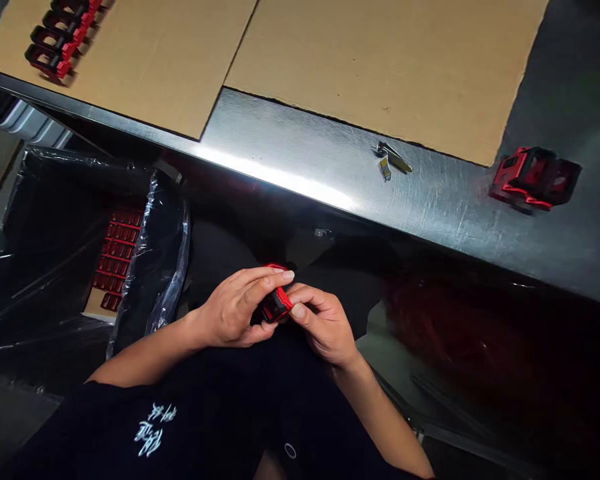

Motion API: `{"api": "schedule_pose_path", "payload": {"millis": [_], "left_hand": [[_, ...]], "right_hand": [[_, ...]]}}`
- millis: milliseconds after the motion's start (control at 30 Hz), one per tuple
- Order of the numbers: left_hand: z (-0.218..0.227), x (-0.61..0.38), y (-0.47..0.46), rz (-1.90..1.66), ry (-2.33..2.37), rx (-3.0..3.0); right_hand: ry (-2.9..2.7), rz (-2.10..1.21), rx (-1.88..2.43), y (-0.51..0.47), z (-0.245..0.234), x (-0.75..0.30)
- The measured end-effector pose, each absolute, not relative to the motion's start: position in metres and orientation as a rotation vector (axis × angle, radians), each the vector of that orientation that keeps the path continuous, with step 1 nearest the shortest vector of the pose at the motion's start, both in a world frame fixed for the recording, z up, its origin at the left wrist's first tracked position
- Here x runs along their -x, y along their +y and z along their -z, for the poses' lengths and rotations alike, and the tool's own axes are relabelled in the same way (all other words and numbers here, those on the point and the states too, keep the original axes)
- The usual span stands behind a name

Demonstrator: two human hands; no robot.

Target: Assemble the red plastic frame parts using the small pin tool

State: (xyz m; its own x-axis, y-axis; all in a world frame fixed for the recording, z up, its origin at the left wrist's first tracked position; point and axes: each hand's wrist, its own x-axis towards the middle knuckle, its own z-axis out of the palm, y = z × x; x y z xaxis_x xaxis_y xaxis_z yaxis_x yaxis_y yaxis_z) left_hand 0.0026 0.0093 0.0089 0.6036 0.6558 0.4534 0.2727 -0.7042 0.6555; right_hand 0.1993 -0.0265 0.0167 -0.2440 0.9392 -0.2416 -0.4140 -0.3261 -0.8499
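Note:
Above my lap I hold a small red and black plastic part (276,305) between both hands. My left hand (237,303) is wrapped round it from the left, with the thumb below and the fingers across its top. From the right, the thumb and fingers of my right hand (324,321) pinch its red edge. Much of the part is hidden behind my fingers. Two similar red and black parts (535,179) stand together on the metal table at the right.
Cardboard sheets (380,73) cover much of the metal table (280,150). A row of red and black parts (63,43) stands at the upper left. A small metal tool (395,158) lies near the table edge. At left, a plastic-lined bin (45,220) holds several rows of parts (117,250).

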Motion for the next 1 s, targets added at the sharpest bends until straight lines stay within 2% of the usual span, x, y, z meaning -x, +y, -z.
{"api": "schedule_pose_path", "payload": {"millis": [600,1000], "left_hand": [[0.004,0.009,0.014,-0.948,0.694,-2.414],[-0.005,-0.001,0.011,-1.104,0.597,-2.208]], "right_hand": [[-0.883,-1.693,0.832,-0.032,-0.009,-0.205],[-0.275,-1.981,0.723,-0.031,0.006,-0.192]]}}
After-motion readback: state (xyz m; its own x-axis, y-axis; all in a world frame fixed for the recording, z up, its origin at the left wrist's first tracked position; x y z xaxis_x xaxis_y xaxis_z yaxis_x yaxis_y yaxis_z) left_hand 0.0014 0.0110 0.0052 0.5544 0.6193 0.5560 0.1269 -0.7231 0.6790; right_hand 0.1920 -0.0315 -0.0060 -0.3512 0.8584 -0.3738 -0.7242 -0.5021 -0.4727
